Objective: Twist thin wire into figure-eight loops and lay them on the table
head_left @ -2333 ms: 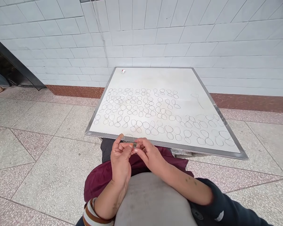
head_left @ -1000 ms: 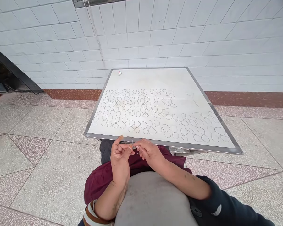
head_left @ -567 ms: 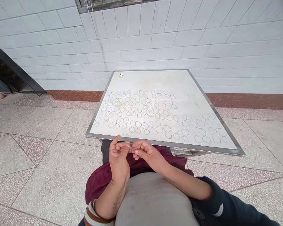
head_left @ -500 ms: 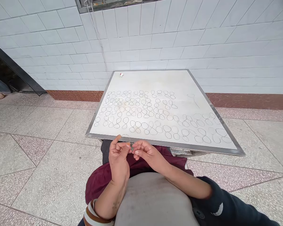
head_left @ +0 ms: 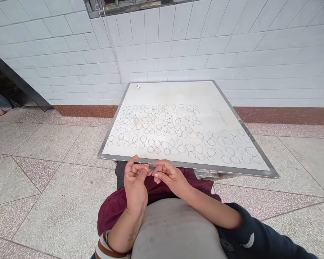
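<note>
Between my hands is a thin wire loop [head_left: 143, 156], its curve rising above the fingers against the table edge. My left hand [head_left: 136, 181] pinches it with thumb and fingers. Just to the right, my right hand [head_left: 170, 176] has its fingertips closed together on the wire's other part, close to the left fingertips. Exactly where the wire runs between the fingers is too fine to make out. Beyond the hands, many figure-eight wire loops [head_left: 154, 145] lie in rows on the white tabletop [head_left: 172, 94].
The table's grey metal rim [head_left: 218, 167] is right in front of my lap. A small white-and-red item [head_left: 138, 87] sits at the far left corner. Thin loose wires [head_left: 220, 113] lie on the right. A tiled wall [head_left: 162, 54] stands behind the table.
The hands keep nearly the same place and hold on the wire. My right fingertips have shifted slightly; the whole view has moved a little.
</note>
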The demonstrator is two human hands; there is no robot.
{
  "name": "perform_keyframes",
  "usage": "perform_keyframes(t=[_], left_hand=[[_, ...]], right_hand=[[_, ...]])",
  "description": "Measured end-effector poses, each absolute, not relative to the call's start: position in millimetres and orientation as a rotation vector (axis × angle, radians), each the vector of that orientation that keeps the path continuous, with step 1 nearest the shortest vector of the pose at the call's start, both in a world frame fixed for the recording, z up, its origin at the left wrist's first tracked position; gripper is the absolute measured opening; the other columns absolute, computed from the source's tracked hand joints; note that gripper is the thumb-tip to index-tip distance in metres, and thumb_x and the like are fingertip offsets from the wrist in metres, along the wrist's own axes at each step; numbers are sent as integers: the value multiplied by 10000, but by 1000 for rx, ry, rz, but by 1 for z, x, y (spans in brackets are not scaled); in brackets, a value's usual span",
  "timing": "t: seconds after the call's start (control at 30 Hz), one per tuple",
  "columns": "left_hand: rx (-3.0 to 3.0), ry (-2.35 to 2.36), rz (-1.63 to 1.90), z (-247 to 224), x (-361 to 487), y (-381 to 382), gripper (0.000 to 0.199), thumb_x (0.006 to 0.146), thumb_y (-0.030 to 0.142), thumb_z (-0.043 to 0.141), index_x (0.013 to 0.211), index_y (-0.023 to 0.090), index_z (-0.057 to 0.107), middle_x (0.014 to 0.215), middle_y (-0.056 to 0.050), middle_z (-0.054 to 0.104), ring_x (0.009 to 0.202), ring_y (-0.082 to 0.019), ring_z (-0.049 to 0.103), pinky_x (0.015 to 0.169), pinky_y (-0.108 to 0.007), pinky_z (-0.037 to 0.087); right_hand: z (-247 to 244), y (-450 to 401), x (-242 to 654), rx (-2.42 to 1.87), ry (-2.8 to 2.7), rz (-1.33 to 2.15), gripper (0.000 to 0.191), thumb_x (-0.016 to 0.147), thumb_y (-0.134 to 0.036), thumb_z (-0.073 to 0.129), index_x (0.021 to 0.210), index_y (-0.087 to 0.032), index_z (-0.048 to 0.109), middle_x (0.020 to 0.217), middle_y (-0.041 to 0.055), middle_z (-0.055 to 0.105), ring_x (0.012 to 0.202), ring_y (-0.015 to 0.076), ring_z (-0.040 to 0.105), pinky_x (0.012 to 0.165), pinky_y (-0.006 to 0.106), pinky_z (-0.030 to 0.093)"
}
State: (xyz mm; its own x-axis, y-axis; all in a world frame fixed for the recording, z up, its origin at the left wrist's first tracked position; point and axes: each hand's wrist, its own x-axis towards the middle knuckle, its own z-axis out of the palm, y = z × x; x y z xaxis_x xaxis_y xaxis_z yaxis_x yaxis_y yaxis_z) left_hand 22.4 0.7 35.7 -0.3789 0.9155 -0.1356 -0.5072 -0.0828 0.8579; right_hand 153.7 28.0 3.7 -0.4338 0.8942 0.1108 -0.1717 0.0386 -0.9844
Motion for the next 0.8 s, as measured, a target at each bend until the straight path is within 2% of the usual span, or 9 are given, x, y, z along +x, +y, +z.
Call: perform_keyframes(t=[0.23, 0.53, 0.8], left_hand=[[502, 1020, 1655, 36, 21, -1, 455, 730, 154, 753, 1154, 216, 600, 741, 52, 629, 644, -88, 609, 696, -240, 515], [457, 1000, 1605, 37, 20, -2, 438, 722, 157, 769, 1133, 217, 631, 801, 17, 667, 734, -98, 621, 744, -238, 518], [444, 1016, 1584, 37, 20, 1, 392, 719, 146, 762, 1088, 209, 646, 806, 11, 680, 763, -108, 625, 765, -260, 520]], right_hand=[[2, 27, 154, -825, -1577, 1311, 209, 930, -255, 516, 1121, -253, 602, 847, -4, 603, 635, 102, 605, 664, 296, 521], [2, 27, 152, -888, -1469, 1336, 194, 915, -300, 549, 1087, -248, 620, 945, 21, 636, 626, 98, 624, 654, 299, 557], [4, 29, 152, -915, -1390, 1431, 215, 902, -340, 565, 1087, -242, 614, 902, 13, 626, 642, 102, 615, 668, 305, 555]])
